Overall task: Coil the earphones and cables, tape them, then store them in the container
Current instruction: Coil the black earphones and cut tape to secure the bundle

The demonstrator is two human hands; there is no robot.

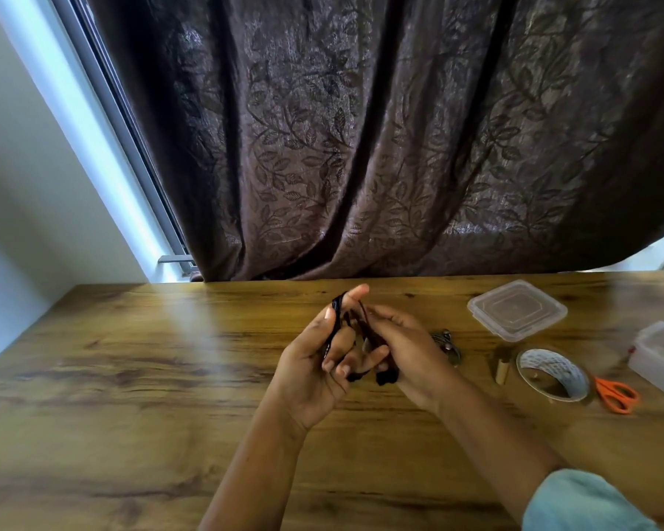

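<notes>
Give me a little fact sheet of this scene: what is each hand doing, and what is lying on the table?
activity: winding a thin dark cable into a coil
left hand: cable looped over its fingers, thumb against it
right hand: fingers curled round the cable's loose part
wooden table: grey coiled earphones, clear square plastic lid, brown tape roll, orange-handled scissors, clear plastic container at the right edge
behind: brown leaf-patterned curtain

Head camera, looking forward-down, close over table (131, 377).
</notes>
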